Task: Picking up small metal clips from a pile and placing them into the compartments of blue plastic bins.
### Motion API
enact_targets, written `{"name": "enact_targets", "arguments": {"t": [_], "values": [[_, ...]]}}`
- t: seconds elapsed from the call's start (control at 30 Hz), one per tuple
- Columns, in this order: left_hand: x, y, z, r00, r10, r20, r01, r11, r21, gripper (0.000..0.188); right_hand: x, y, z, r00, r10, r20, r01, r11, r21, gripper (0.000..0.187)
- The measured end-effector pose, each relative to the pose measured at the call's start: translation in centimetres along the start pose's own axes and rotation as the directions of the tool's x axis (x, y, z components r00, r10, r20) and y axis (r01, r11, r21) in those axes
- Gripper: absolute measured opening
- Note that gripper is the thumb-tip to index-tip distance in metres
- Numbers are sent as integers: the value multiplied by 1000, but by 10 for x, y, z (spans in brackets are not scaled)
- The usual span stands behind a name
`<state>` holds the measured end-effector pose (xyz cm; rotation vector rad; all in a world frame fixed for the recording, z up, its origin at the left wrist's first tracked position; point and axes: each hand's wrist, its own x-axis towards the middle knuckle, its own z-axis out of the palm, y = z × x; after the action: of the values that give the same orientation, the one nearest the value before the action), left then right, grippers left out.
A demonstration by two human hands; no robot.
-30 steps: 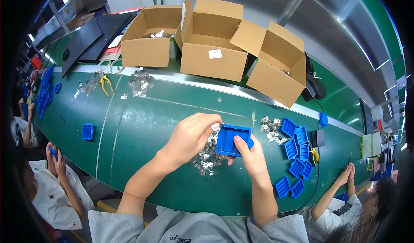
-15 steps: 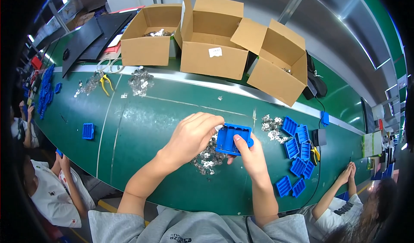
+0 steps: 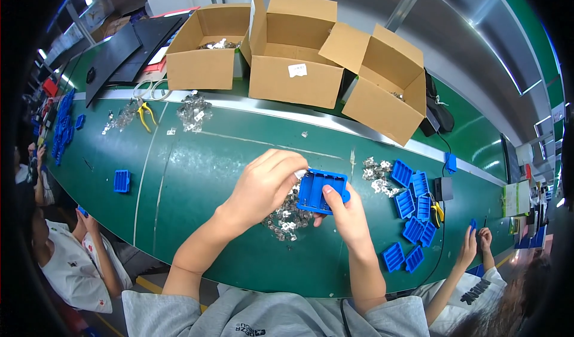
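Observation:
A blue slotted plastic case (image 3: 314,188) is held above the table, its divided side facing up. My right hand (image 3: 345,212) grips it from the right, thumb pressed on its face and fingers underneath. At the case's upper left corner my left hand (image 3: 263,184) is closed in a pinch. Something small and whitish shows at those fingertips, but I cannot make out what it is. Below both hands lies a pile of small metal pieces (image 3: 286,222), partly hidden by the left hand and the case.
Several blue cases (image 3: 414,230) lie at right, beside more metal pieces (image 3: 380,178) and yellow-handled pliers (image 3: 439,212). Open cardboard boxes (image 3: 296,83) line the back. At left are another blue case (image 3: 122,181), yellow pliers (image 3: 145,116) and metal heaps (image 3: 194,113). Co-workers sit on both sides.
My hands and the case stay almost where they were, with the left fingers slightly shifted. At right, a co-worker's hands have parted, and one now holds up a small blue piece.

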<state>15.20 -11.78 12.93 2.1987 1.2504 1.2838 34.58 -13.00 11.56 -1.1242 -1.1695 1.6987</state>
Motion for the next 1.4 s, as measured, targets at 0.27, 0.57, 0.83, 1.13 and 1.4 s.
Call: {"name": "enact_targets", "arguments": {"t": [0.27, 0.57, 0.83, 1.13, 1.4], "values": [[-1, 9, 9, 1000, 29, 3, -29, 997, -77, 21, 0, 12, 12, 997, 55, 56, -47, 990, -135, 27], [-3, 12, 13, 1000, 0, 18, 1, 999, -50, 22, -2, 15, 14, 999, 15, 42, -10, 992, -129, 32], [-5, 9, 13, 999, -15, 47, 18, 997, -71, 20, -3, 12, 15, 997, -26, 78, 36, 991, -127, 31], [-3, 13, 5, 952, -219, 213, 286, 885, -368, 19, -5, 6, 12, 966, -64, 249, 7, 974, 227, 37], [-12, 16, 17, 983, -172, 64, 183, 906, -382, 18, -9, 7, 19, 987, -161, 17, 158, 980, 124, 37]]}}
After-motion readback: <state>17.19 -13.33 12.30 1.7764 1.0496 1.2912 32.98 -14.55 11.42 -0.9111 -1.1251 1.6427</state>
